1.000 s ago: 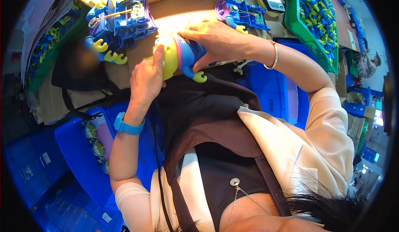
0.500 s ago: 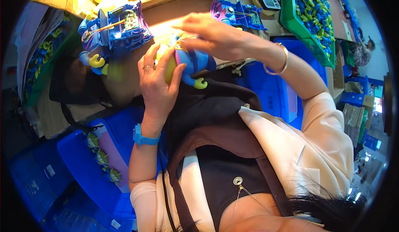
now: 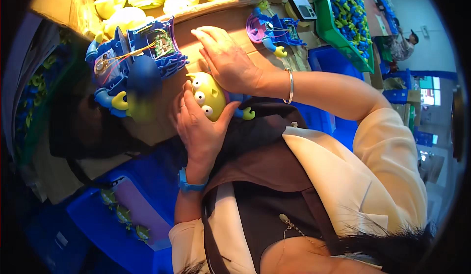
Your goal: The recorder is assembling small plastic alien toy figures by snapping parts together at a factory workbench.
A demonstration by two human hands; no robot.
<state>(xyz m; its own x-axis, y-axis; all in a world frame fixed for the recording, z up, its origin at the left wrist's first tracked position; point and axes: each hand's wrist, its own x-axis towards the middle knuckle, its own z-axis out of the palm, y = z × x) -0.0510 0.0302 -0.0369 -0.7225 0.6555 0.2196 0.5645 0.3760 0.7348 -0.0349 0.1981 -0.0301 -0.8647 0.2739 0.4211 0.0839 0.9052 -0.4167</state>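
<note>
I cup my left hand (image 3: 198,127) under the three-eyed green alien toy (image 3: 210,96) to steady it, while my right hand (image 3: 228,60) presses flat at twelve o'clock, fingers open.

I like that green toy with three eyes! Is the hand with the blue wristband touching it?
Touching. In the head view the left hand cups the green toy, its fingers wrapped against its face.
</note>
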